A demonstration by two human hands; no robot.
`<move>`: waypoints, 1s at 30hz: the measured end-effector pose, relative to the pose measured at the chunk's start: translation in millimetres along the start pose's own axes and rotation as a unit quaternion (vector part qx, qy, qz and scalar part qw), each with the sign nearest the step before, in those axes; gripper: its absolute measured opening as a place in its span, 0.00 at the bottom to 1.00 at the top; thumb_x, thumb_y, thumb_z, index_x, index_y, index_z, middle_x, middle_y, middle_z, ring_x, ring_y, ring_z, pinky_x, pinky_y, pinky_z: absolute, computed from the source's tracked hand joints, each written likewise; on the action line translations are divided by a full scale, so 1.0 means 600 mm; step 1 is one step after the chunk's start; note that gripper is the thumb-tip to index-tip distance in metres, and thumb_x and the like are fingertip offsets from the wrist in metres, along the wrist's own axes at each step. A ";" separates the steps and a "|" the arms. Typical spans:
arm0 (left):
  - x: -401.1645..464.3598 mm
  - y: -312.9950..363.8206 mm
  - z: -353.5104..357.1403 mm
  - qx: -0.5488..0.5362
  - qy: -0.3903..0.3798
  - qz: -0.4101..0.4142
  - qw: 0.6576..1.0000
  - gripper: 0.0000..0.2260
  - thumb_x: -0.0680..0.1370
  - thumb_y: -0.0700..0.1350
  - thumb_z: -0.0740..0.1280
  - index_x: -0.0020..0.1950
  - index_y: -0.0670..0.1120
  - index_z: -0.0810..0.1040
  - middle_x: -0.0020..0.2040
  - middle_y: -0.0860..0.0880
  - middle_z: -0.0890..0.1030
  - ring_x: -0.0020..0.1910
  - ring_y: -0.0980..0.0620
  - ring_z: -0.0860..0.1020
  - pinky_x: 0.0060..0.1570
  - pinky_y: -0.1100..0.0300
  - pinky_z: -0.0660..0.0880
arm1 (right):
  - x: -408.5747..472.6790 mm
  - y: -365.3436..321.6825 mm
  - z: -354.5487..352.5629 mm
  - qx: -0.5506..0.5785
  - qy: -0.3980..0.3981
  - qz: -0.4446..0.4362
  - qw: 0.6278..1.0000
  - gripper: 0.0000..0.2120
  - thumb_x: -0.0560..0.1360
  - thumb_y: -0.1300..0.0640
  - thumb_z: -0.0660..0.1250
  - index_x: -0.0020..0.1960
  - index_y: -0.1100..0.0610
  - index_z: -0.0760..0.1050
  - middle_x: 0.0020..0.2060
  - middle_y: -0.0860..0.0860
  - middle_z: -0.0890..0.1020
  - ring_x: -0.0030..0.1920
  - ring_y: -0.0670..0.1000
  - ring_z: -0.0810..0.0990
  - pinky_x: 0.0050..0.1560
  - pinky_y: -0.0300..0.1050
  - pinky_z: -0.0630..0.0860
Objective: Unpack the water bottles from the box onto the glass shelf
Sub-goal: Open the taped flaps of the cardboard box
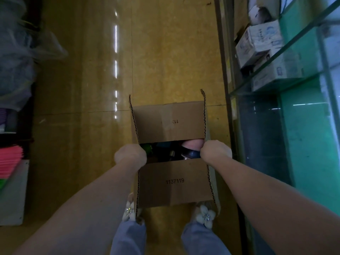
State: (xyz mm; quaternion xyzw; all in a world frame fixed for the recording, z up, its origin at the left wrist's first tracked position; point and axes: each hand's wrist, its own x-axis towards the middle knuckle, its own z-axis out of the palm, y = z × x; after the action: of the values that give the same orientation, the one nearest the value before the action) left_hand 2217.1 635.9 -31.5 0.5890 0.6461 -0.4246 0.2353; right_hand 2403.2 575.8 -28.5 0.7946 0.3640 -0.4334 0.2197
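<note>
A brown cardboard box stands on the yellow floor just in front of my feet. Its two top flaps lie almost flat, leaving a gap in the middle. Through the gap I see dark, pink and green bottle shapes, too dim to tell apart. My left hand grips the box's left side edge at the gap. My right hand grips the right side edge opposite. The glass shelf runs along the right side of the view, above floor level.
Several white cardboard cartons sit on the glass shelving at the upper right, in front of a green wall. A stack of pink and green items and plastic-wrapped goods stand at the left. The tiled floor stretches ahead of the box.
</note>
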 end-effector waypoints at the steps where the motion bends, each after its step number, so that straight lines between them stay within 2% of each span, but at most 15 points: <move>1: 0.004 -0.002 0.002 0.000 0.003 0.001 1.000 0.14 0.80 0.37 0.56 0.35 0.44 0.70 0.34 0.49 0.71 0.39 0.51 0.73 0.39 0.60 0.70 | 0.003 -0.010 0.007 -0.005 0.000 -0.005 1.000 0.14 0.78 0.63 0.56 0.59 0.61 0.76 0.55 0.56 0.80 0.55 0.56 0.79 0.47 0.45 0.74; 4: 0.017 -0.002 0.001 -0.007 0.017 0.016 1.000 0.10 0.80 0.37 0.56 0.48 0.42 0.77 0.43 0.47 0.77 0.48 0.47 0.78 0.41 0.59 0.72 | 0.006 -0.033 0.017 -0.016 -0.002 -0.023 1.000 0.14 0.78 0.63 0.56 0.60 0.60 0.76 0.56 0.56 0.79 0.56 0.56 0.78 0.46 0.45 0.72; 6: 0.025 -0.001 0.001 -0.001 0.023 0.028 0.999 0.11 0.80 0.37 0.55 0.53 0.42 0.77 0.51 0.45 0.79 0.52 0.46 0.79 0.43 0.58 0.73 | 0.006 -0.044 0.018 -0.020 -0.008 -0.035 0.999 0.14 0.79 0.62 0.57 0.61 0.58 0.75 0.59 0.57 0.78 0.59 0.57 0.77 0.50 0.45 0.73; 7: 0.028 -0.001 0.005 0.009 0.020 0.034 0.999 0.11 0.80 0.37 0.55 0.53 0.42 0.77 0.51 0.45 0.79 0.51 0.46 0.79 0.43 0.58 0.73 | 0.006 -0.048 0.019 -0.027 -0.012 -0.038 0.999 0.14 0.79 0.61 0.57 0.62 0.58 0.74 0.59 0.57 0.77 0.60 0.57 0.76 0.52 0.46 0.73; 10: 0.029 -0.002 0.018 0.022 0.015 0.038 0.999 0.11 0.79 0.37 0.56 0.50 0.43 0.78 0.43 0.47 0.76 0.42 0.48 0.75 0.37 0.58 0.71 | 0.008 -0.061 0.033 -0.050 -0.017 -0.041 0.998 0.16 0.79 0.62 0.55 0.65 0.58 0.72 0.61 0.58 0.76 0.61 0.58 0.76 0.53 0.47 0.73; 12: 0.031 0.003 0.024 0.019 0.017 0.043 0.999 0.11 0.79 0.37 0.56 0.46 0.44 0.77 0.40 0.47 0.75 0.41 0.48 0.74 0.37 0.59 0.70 | 0.015 -0.069 0.048 -0.061 -0.015 -0.043 0.997 0.19 0.79 0.64 0.55 0.68 0.56 0.70 0.62 0.58 0.76 0.61 0.58 0.75 0.52 0.47 0.74; 16: 0.037 0.024 0.034 -0.008 0.017 0.057 0.998 0.12 0.79 0.37 0.54 0.39 0.44 0.72 0.39 0.47 0.74 0.39 0.49 0.72 0.34 0.59 0.67 | 0.032 -0.086 0.074 -0.066 -0.009 -0.042 0.997 0.15 0.79 0.62 0.54 0.59 0.59 0.77 0.57 0.56 0.79 0.56 0.56 0.78 0.43 0.46 0.70; 20: 0.045 0.040 0.052 -0.023 0.023 0.075 0.997 0.15 0.82 0.48 0.52 0.43 0.44 0.74 0.41 0.47 0.75 0.41 0.48 0.73 0.39 0.58 0.69 | 0.044 -0.105 0.099 -0.045 0.011 -0.055 0.997 0.16 0.81 0.56 0.53 0.58 0.60 0.76 0.54 0.56 0.80 0.53 0.56 0.79 0.43 0.45 0.70; 22: 0.048 0.049 0.060 -0.016 0.030 0.089 0.995 0.17 0.81 0.53 0.52 0.45 0.44 0.74 0.41 0.47 0.75 0.41 0.48 0.73 0.39 0.58 0.69 | 0.050 -0.116 0.110 -0.045 0.018 -0.065 0.997 0.17 0.81 0.53 0.53 0.60 0.60 0.75 0.56 0.57 0.79 0.55 0.56 0.78 0.44 0.44 0.69; 25: 0.057 0.060 0.073 -0.015 0.030 0.109 0.994 0.18 0.81 0.55 0.52 0.48 0.44 0.76 0.45 0.46 0.78 0.42 0.47 0.73 0.38 0.59 0.67 | 0.064 -0.126 0.124 -0.058 0.021 -0.069 0.996 0.16 0.81 0.53 0.53 0.60 0.60 0.75 0.57 0.57 0.79 0.57 0.57 0.77 0.45 0.45 0.69; 30: 0.079 0.064 0.103 -0.039 0.052 0.133 0.989 0.25 0.80 0.61 0.49 0.56 0.44 0.75 0.54 0.44 0.80 0.53 0.44 0.78 0.42 0.57 0.67 | 0.084 -0.127 0.148 -0.058 0.020 -0.062 0.996 0.15 0.81 0.57 0.53 0.62 0.59 0.73 0.59 0.56 0.78 0.59 0.57 0.77 0.47 0.45 0.71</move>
State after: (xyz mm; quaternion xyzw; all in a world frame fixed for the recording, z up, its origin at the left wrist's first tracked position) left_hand 2232.4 609.4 -112.7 0.6811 0.5895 -0.3330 0.2787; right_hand 2316.0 585.0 -120.6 0.7651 0.4415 -0.4078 0.2311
